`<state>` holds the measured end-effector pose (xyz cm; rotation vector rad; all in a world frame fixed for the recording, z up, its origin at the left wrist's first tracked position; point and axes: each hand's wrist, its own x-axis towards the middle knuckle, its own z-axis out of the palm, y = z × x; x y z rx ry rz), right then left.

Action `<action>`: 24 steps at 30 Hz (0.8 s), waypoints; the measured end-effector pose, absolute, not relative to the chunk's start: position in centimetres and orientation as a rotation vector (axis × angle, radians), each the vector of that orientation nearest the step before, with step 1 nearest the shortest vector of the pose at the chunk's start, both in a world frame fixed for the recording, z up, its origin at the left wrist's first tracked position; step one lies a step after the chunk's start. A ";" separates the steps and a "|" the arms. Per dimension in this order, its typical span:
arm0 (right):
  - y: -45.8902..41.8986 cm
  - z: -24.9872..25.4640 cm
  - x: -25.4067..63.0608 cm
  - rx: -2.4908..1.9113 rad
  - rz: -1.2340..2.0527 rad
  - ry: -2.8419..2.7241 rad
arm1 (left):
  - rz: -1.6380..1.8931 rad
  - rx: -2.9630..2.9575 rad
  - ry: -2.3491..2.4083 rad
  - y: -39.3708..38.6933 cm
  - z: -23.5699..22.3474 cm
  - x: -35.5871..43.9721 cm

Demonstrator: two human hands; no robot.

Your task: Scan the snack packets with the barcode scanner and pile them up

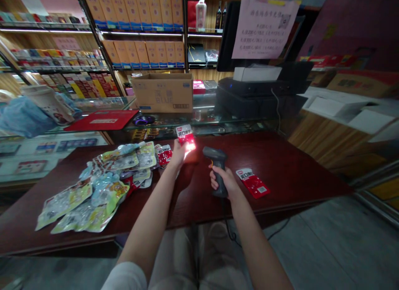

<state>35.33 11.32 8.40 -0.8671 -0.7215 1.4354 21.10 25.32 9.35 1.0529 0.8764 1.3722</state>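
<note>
My left hand (178,154) grips a small red-and-white snack packet (184,134) above the table; bright light falls on its lower part. In my right hand (225,179) is a dark grey barcode scanner (215,154), my fingers wrapped round its handle and its head turned toward that packet. A cable runs down from the scanner over the table's front edge. To the right of the scanner, a similar red packet (253,184) lies flat. Left of my left hand is a heap of clear and green toy-like packets (109,173), with another red packet (164,155) at its right side.
The dark red table (199,206) meets a glass counter bearing a cardboard box (163,94), a red folder (102,119) and a purple mouse (144,120). A monitor with a pink notice (264,28) and a black printer-like machine (249,98) stand at back right. Stocked shelves line the wall.
</note>
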 end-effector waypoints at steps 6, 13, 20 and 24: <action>11.2 7.4 35.4 -0.868 1.417 -0.708 | 1.374 1.024 0.808 25.6 8.7 20.9; 11.1 6.9 35.5 -0.868 1.397 -0.699 | 1.413 1.378 1.163 26.4 8.5 19.5; 11.0 6.7 35.7 -0.867 1.397 -0.698 | 1.298 1.679 1.749 26.8 8.5 16.5; 11.0 6.6 35.7 -0.873 1.404 -0.711 | 1.165 1.784 1.984 26.3 8.5 16.0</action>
